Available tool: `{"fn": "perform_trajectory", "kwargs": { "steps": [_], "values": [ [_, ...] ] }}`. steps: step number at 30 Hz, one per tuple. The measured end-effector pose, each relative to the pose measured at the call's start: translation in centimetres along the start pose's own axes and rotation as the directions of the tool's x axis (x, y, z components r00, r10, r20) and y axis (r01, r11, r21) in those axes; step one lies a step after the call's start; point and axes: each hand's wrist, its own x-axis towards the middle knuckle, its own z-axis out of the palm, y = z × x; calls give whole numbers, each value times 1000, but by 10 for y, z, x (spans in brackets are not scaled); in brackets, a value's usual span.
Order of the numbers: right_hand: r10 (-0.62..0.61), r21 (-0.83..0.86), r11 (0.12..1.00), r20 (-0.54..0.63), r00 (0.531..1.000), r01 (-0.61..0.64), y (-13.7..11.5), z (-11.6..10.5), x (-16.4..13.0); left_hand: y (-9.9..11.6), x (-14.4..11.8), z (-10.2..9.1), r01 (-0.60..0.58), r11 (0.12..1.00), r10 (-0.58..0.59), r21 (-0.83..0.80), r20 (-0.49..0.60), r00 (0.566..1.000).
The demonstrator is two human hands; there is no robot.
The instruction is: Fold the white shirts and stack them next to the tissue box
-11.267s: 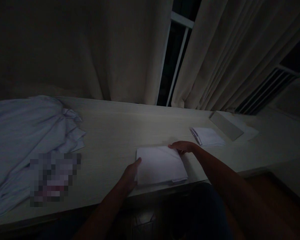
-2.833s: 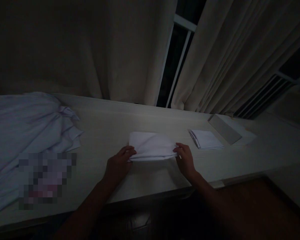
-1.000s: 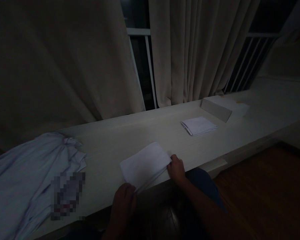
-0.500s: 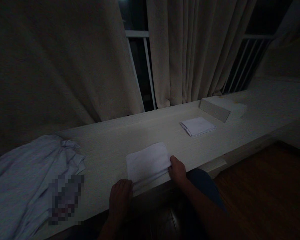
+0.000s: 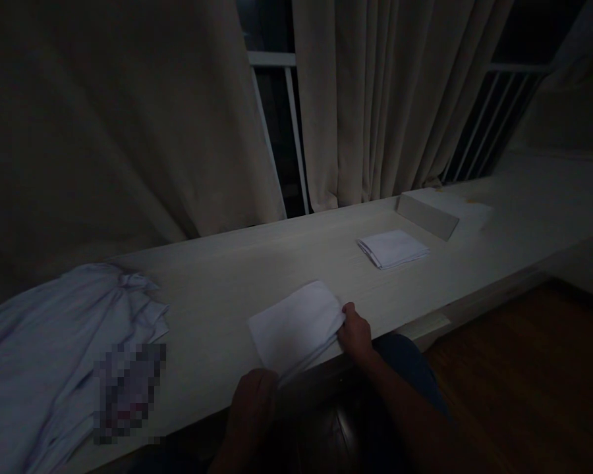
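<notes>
Folded cloth (image 5: 296, 326) halved since 11.3 s ago, pulled to counter edge (image 5: 326, 361)

Folded cloth (image 5: 296, 326): white, smooth, matt fabric. Counter (image 5: 237, 276): pale matt wood-grain. Crumpled sheet (image 5: 44, 336) at 9 o'clock: pale bluish cloth, creased. Curtains (image 5: 375, 99) at 12 o'clock: beige, matt woven. Floor (image 5: 524, 368) at 4 o'clock: dark, slightly glossy wood.

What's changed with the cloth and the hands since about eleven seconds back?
The folded white cloth is now folded smaller and sits at the near edge of the counter. Both hands, which lay at its sides, now grip it: right hand at its right end, left hand at its near corner. The small folded cloth, box and rumpled sheet stayed put.
</notes>
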Motion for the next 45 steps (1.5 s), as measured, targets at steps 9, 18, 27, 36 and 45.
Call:
{"fn": "perform_trajectory", "kwargs": {
  "steps": [9, 18, 27, 36, 45],
  "values": [
    [15, 52, 999, 28, 999, -17, 0, -7, 2, 13, -4, -1, 86, 993, -80, -76, 78, 994],
    [-172, 232, 958, -19, 985, 171, 19, -9, -11, -23, 5, 8, 219, 976, -218, -8, 72, 973],
    [-214, 144, 966, -11, 977, 213, 15, -9, -9, -27, 10, 14, 120, 984, -129, 131, 66, 989],
    [-126, 97, 988, 44, 991, 121, 12, -9, -10, -18, 11, 2, 159, 983, -169, 93, 112, 979],
    [-33, 469, 881, -60, 998, 58, 27, -19, -4, -26, 74, -27, 380, 915, -368, -132, 107, 924]
  ]
}}
